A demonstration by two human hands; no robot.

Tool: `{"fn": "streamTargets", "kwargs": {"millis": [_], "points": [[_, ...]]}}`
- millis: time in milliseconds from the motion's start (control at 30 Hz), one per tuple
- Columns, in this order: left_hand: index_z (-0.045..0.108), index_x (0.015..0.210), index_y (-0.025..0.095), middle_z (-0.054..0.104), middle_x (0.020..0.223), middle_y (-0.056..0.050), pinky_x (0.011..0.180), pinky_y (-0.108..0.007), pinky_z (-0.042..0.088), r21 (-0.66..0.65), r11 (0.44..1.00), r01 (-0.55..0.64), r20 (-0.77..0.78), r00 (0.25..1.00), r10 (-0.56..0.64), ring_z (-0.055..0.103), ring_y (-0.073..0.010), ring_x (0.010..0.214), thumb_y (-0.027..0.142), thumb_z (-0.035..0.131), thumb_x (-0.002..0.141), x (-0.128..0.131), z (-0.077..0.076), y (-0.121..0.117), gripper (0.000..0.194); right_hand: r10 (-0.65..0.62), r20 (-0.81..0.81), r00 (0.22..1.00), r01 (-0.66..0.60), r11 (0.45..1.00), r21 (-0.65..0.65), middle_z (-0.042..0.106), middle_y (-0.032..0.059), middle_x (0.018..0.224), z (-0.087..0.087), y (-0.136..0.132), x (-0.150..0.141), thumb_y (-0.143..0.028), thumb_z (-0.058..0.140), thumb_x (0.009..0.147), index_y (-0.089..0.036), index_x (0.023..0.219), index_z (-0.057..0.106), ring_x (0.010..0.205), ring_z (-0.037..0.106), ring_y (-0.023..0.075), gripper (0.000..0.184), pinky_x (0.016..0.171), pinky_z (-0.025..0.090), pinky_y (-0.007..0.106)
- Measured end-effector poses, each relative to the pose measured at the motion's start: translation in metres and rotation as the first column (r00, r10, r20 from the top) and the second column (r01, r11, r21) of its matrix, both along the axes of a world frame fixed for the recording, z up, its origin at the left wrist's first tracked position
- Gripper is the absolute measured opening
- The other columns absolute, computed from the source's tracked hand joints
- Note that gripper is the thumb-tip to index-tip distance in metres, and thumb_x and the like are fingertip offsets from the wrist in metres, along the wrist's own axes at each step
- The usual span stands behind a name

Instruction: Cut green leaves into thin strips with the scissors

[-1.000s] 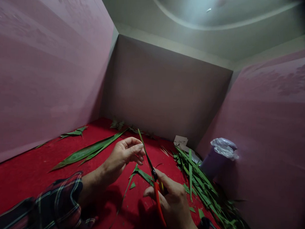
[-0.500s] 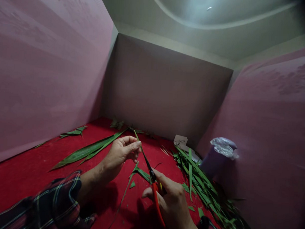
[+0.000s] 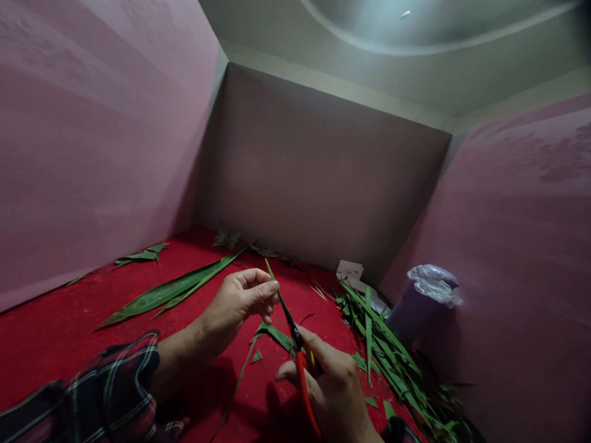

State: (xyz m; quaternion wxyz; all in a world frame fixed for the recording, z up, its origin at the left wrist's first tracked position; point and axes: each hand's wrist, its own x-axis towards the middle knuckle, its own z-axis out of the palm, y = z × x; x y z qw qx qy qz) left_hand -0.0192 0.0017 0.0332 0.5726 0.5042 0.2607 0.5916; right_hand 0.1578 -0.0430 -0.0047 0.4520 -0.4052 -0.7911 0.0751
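Observation:
Between thumb and fingers my left hand (image 3: 241, 303) pinches a thin green leaf strip (image 3: 270, 270), whose pointed end sticks up above the fingertips. My right hand (image 3: 336, 384) is wrapped round the red handles of a pair of scissors (image 3: 298, 344). The dark blades point up and left, their tips close to the left fingertips and the strip. Whether the blades touch the strip I cannot tell. Beneath the hands, a folded green leaf piece (image 3: 278, 337) with a long thin stem lies on the red cloth (image 3: 193, 366).
On the right lies a heap of long green leaves (image 3: 392, 360), beside a purple container (image 3: 413, 316) topped with clear plastic. A white card (image 3: 350, 270) stands behind it. Long leaves (image 3: 171, 288) and a folded leaf (image 3: 142, 255) lie left. Pink walls close in both sides.
My left hand has shifted slightly right and down with the leaf strip, nearer the scissors. The right hand and scissors have barely moved.

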Motion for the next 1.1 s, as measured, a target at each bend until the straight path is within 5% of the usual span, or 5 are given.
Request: {"fn": "streamTargets", "kwargs": {"millis": [1100], "points": [[0.055, 0.070, 0.014, 0.061, 0.059, 0.000, 0.043, -0.021, 0.045, 0.013, 0.999, -0.036, 0.019, 0.999, 0.036, 0.052, -0.0085, 0.046, 0.023, 0.064, 0.073, -0.0006, 0.0012, -0.0016, 0.013, -0.017, 0.019, 1.000, 0.017, 1.000, 0.005, 0.074, 0.0081, 0.072, -0.0025, 0.0007, 0.0006, -0.052, 0.058, 0.077, -0.012, 0.105, 0.062, 0.054, 0.066, 0.0171, 0.049, 0.056, 0.050, 0.022]]}}
